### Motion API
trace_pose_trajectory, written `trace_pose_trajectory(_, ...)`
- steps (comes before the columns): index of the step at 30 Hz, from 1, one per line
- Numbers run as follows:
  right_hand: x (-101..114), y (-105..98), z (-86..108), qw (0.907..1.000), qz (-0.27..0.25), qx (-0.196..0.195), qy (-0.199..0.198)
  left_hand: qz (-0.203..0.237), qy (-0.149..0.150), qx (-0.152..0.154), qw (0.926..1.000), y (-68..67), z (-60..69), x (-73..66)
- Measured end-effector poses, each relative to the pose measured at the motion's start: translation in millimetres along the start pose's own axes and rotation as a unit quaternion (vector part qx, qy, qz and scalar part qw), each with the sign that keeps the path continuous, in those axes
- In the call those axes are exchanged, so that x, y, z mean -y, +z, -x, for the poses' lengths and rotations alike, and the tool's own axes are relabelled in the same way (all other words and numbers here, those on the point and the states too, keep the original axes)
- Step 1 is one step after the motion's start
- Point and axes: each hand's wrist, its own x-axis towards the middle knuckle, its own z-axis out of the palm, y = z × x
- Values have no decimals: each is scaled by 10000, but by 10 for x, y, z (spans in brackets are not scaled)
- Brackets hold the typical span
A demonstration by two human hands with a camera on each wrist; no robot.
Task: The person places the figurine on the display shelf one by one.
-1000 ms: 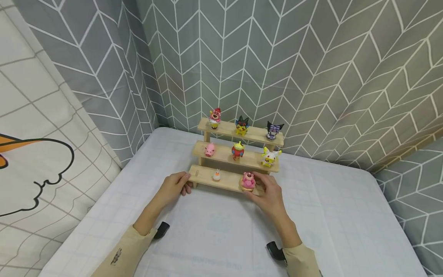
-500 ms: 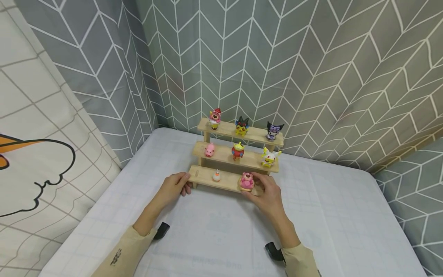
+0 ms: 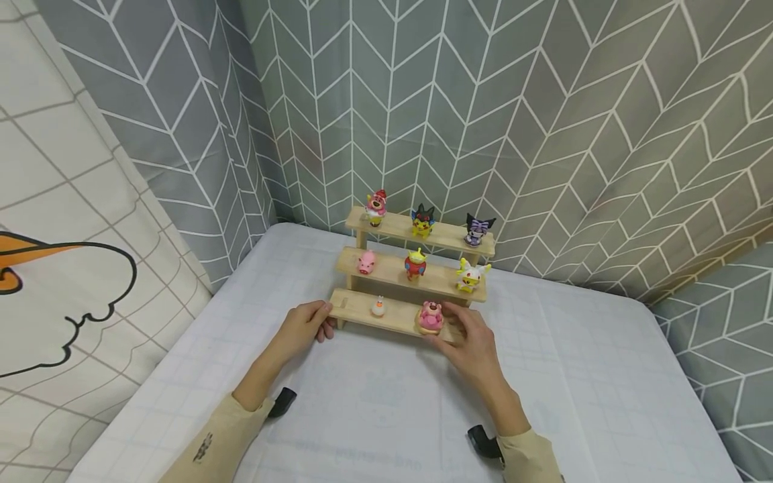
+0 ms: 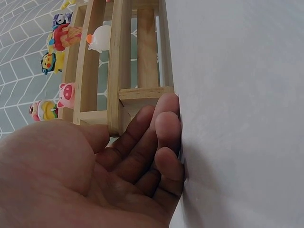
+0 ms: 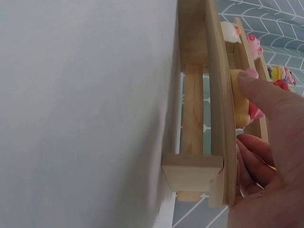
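Note:
A three-tier wooden display stand stands on the white cloth. My left hand grips the left end of its lowest step, with the thumb at the plank and the other fingers curled beneath it. On the right of the same step sits a pink bear figurine with a yellow base. My right hand holds this bear from the right, its thumb against the yellow base and its other fingers bent behind. A small white duck figurine stands left of the bear.
The middle step bears a pink pig, a red-suited green alien and a white-and-yellow figure. On top stand a red-hatted bear, a dark-hooded yellow figure and a purple-black figure. A patterned curtain hangs behind.
The pink bear has shifted slightly left along the lowest step with my right hand, then stayed there. My right forearm has since moved slightly right. The left hand keeps its place.

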Motion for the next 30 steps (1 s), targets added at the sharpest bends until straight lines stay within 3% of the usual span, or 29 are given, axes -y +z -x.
trace_pose_trajectory(15, -110, -253, 126, 9985, 51, -500, 230, -65, -35, 42, 10000, 67, -61, -34)
trace_pose_trajectory(21, -192, -373, 217, 9978, 175, -626, 154, -301, 14, 102, 9995, -29, -9, 3)
trace_pose_trajectory(25, -262, -491, 277, 9981, 321, -447, 289, -372, 57, 66, 9993, -133, 68, 30)
trace_pose_trajectory(30, -324, -673, 358, 9941, 797, 95, 737, -725, 340, -207, 9966, -285, 128, 47)
